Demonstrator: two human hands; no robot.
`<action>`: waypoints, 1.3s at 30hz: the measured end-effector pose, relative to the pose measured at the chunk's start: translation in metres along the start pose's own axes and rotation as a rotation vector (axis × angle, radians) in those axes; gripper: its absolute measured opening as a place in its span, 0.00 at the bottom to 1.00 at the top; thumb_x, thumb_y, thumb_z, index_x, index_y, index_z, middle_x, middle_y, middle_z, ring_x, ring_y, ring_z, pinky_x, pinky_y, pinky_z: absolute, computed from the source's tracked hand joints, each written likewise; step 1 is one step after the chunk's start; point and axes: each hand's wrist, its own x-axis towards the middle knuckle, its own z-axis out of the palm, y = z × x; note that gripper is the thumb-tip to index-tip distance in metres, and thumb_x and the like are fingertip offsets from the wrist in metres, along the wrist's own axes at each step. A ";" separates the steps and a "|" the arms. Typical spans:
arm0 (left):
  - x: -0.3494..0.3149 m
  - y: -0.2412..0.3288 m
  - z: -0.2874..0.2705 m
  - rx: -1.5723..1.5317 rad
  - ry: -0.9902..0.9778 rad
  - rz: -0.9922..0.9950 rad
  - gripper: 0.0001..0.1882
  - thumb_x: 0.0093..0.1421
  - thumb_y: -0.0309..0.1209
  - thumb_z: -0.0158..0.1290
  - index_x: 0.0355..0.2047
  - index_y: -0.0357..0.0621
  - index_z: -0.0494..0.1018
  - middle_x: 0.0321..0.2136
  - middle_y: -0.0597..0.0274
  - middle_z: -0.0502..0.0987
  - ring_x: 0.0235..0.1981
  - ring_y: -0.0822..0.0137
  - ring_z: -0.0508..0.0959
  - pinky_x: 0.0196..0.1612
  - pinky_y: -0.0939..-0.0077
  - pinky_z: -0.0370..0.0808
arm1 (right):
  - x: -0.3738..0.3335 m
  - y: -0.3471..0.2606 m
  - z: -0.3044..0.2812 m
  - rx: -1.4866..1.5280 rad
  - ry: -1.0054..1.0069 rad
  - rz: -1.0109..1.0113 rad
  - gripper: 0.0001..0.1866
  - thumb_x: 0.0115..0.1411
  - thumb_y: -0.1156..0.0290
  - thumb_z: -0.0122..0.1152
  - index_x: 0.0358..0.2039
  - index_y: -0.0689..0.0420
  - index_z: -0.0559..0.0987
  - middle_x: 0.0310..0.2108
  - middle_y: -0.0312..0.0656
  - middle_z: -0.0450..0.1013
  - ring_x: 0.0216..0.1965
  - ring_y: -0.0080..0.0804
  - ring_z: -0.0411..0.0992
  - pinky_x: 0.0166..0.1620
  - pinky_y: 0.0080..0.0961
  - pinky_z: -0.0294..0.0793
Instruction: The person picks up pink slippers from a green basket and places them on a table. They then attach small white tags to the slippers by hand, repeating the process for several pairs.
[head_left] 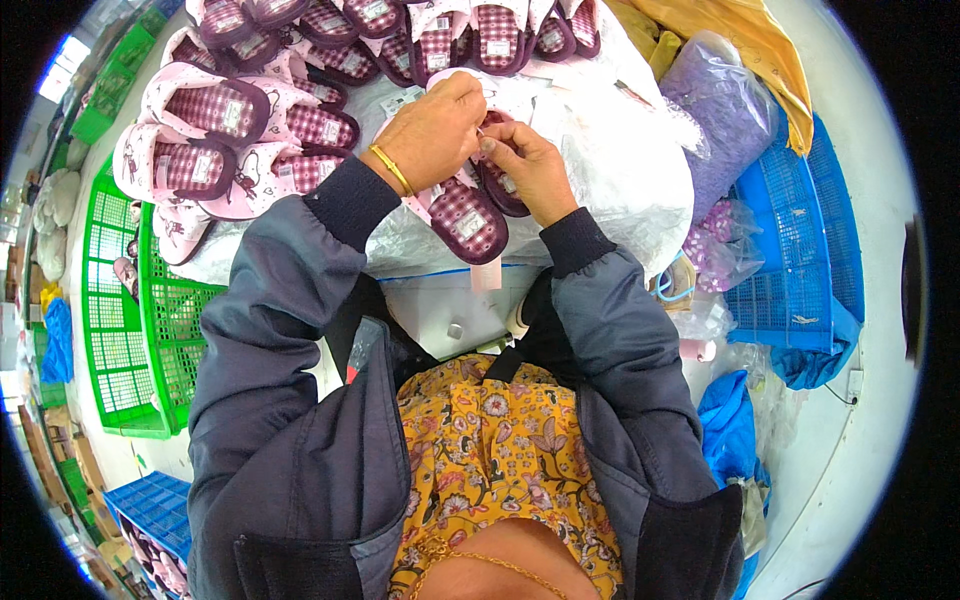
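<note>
A pair of pink slippers with dark maroon edges and checked insoles lies in front of me on the plastic-covered table. Its nearer slipper points toward me, and the other slipper lies partly beneath my right hand. My left hand, with a gold bangle at the wrist, is closed over the upper part of the pair. Thumb and fingers of my right hand pinch close beside the left fingertips. Something thin and pale shows between the fingertips, too small to name.
Many similar slippers are heaped at the table's far and left sides. Clear plastic covers the table. Green crates stand at left, blue crates at right. A bag of purple material lies by the right edge.
</note>
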 end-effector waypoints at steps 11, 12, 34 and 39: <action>-0.065 0.002 0.009 0.069 0.100 -0.057 0.06 0.49 0.29 0.56 0.29 0.49 0.80 0.47 0.58 0.74 0.52 0.52 0.70 0.56 0.59 0.65 | -0.021 -0.028 -0.007 0.092 -0.051 0.031 0.12 0.61 0.76 0.60 0.46 0.61 0.74 0.30 0.29 0.71 0.29 0.13 0.66 0.34 0.13 0.66; -0.068 -0.001 0.017 0.074 0.103 -0.052 0.08 0.49 0.30 0.56 0.31 0.51 0.81 0.48 0.58 0.74 0.53 0.52 0.70 0.56 0.59 0.64 | -0.029 -0.035 -0.003 -0.062 -0.085 0.021 0.13 0.61 0.76 0.61 0.46 0.61 0.74 0.29 0.29 0.71 0.29 0.13 0.66 0.34 0.13 0.67; -0.070 -0.014 0.038 -0.049 0.050 -0.223 0.12 0.47 0.30 0.57 0.34 0.54 0.81 0.41 0.67 0.75 0.48 0.60 0.72 0.53 0.62 0.64 | -0.032 -0.021 0.028 -0.825 -0.006 -0.087 0.15 0.48 0.81 0.62 0.38 0.59 0.71 0.18 0.44 0.72 0.23 0.43 0.75 0.29 0.36 0.72; -0.070 -0.015 0.040 -0.037 0.056 -0.203 0.11 0.47 0.30 0.57 0.33 0.55 0.81 0.41 0.68 0.75 0.47 0.60 0.73 0.52 0.62 0.64 | -0.027 -0.004 0.025 -0.900 0.032 -0.179 0.15 0.49 0.80 0.62 0.38 0.58 0.71 0.19 0.44 0.73 0.24 0.45 0.75 0.28 0.37 0.72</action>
